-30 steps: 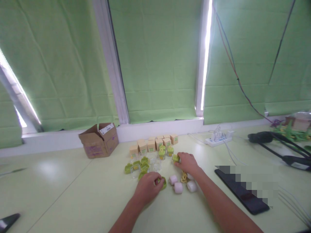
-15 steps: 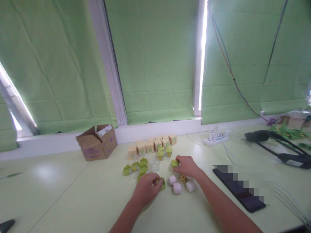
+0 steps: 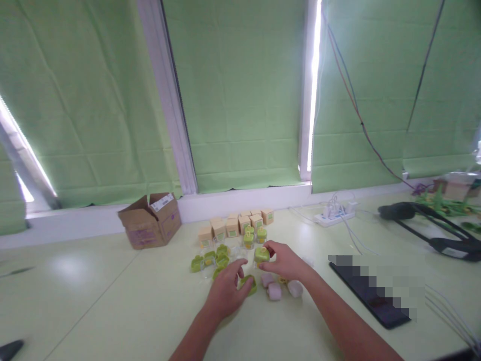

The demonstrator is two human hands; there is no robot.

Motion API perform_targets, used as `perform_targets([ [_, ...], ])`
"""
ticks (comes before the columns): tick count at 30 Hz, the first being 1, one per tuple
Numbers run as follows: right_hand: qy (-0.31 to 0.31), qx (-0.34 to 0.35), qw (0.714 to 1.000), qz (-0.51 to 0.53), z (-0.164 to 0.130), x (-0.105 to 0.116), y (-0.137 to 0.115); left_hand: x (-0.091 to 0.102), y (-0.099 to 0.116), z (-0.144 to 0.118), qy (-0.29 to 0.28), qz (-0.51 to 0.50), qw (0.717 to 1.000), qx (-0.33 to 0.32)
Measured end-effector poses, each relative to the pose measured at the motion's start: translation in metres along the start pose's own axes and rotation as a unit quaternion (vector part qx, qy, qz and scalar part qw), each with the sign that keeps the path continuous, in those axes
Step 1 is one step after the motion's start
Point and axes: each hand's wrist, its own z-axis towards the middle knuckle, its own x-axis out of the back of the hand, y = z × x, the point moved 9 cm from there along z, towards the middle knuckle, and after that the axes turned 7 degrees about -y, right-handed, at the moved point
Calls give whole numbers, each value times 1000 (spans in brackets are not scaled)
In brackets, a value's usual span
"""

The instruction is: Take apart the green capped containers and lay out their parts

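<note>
Pinching a small green-lidded jar (image 3: 261, 254) between thumb and fingertips, the right hand (image 3: 286, 261) holds it just in front of the row of tan boxes (image 3: 235, 224), which serves as landmark. The left hand (image 3: 226, 292), nearer the person than the boxes and a bit left, rests w/ fingers loosely curled, thumb and forefinger around a green lid (image 3: 249, 284) lying on the table (image 3: 112, 301); whether it truly grips the lid can't be told. Judgement: the step goes best w/ the jar kept upright, pinch kept low on its sides, and the lid squared up before the two meet, since the pieces are tiny and crowded. Between the hands and the boxes sit more green lids and clear jars (image 3: 214, 259); pale pink rollers (image 3: 275, 291) lie just right of the left hand. Farther left of the boxes, an open cardboard carton (image 3: 150, 220); right of them, a power strip (image 3: 334, 215). Hard to make out: the jar's contents, box labels, and a yellow bit mostly hidden under the right wrist. A blurred patch covers part of the dark slab at far right.
</note>
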Motion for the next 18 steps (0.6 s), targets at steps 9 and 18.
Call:
perform_targets([
  [9, -47, 22, 996, 70, -10, -14, -21, 0, 2, -2, 2, -29, 999, -20],
  [18, -89, 54, 985, 135, -16, -19, -36, 6, 16, -3, -12, -26, 999, -33],
])
